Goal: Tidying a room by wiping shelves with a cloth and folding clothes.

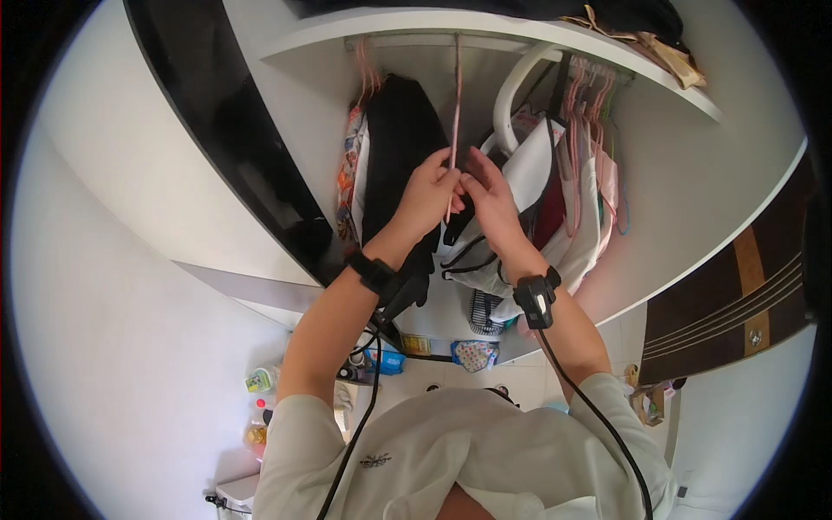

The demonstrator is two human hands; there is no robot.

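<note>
A pink clothes hanger point(457, 97) hangs from the closet rail point(416, 43), seen nearly edge-on. My left hand point(434, 185) grips its lower part between thumb and fingers. Close beside it on the right is my right hand point(489, 195), its thumb near the left fingertips and its other fingers raised; whether it pinches anything is hidden. Behind my left hand hangs a black garment point(400, 149), next to a patterned orange and white one point(351, 175). A white garment with black trim point(530, 169) lies behind my right hand, below a thick white curved hook-like piece point(507, 97).
More clothes on pink hangers point(575, 149) crowd the right side of the rail. Above runs a white shelf point(390, 25) with dark fabric on it. A glossy black panel point(260, 156) edges the closet at left. Black cables run from both wrist straps.
</note>
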